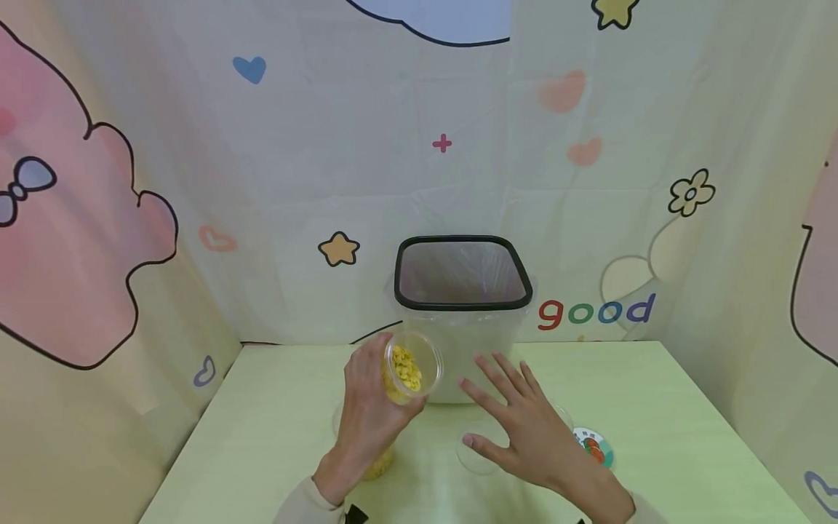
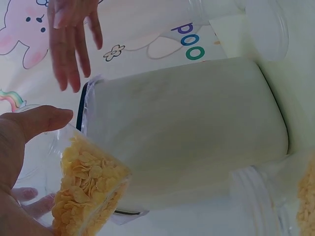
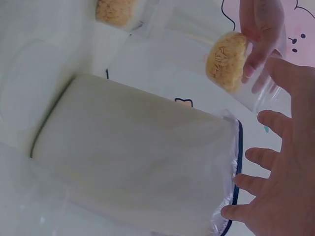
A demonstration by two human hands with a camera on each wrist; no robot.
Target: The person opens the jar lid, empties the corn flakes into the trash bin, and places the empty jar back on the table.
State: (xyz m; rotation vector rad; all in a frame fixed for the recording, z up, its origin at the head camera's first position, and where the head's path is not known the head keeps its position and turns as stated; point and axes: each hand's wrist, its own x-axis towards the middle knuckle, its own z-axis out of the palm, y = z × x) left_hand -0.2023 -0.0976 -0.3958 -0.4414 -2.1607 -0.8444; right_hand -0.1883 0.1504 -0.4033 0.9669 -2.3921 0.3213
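Observation:
My left hand (image 1: pixel 369 400) grips a clear plastic jar (image 2: pixel 91 182) partly filled with yellow flakes (image 1: pixel 406 367). The jar is tilted, its uncovered mouth turned toward the right hand and the head camera. Thumb and fingers wrap its wall in the left wrist view. My right hand (image 1: pixel 524 429) hovers with fingers spread, holding nothing, to the right of the jar and apart from it. Behind both hands stands a pale bin (image 1: pixel 465 342) with a black rim and a clear bag liner. A clear round lid (image 1: pixel 478 458) lies on the table below the right hand.
A second clear jar of flakes (image 1: pixel 378 464) stands by the left forearm, partly hidden by it. Beside the right wrist shows a round label with a red fruit picture (image 1: pixel 594 447); a clear container (image 3: pixel 29 196) is close by. A printed cloth (image 1: pixel 366 145) hangs behind the table.

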